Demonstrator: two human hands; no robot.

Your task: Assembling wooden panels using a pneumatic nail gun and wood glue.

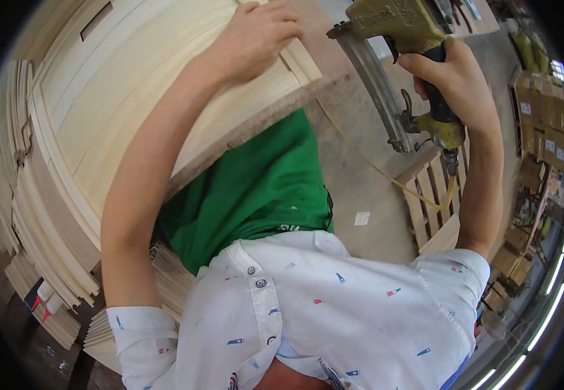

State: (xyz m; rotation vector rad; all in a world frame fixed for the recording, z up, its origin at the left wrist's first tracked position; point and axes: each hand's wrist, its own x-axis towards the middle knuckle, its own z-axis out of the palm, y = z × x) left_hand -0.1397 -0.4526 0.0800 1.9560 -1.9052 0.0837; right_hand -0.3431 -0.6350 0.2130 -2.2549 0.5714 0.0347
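My right hand [447,81] is wrapped round the black grip of an olive-yellow pneumatic nail gun [395,26]. The tool is lifted off to the right of a pale wooden panel [132,97], apart from it. A yellow air hose [418,195] runs from the gun's lower end. Over the panel's right part is my left hand [259,39], its fingers bent and close together near a narrow wooden strip [304,65] at the panel's edge. What those fingers hold, if anything, is hidden beneath them.
Stacked wooden boards [48,214] stand at the left, with two small white-and-red bottles [44,299] below them. A wooden pallet [431,195] lies on the floor at the right. Cardboard boxes [542,117] are piled farther right. A green apron [256,182] hangs at the panel's near edge.
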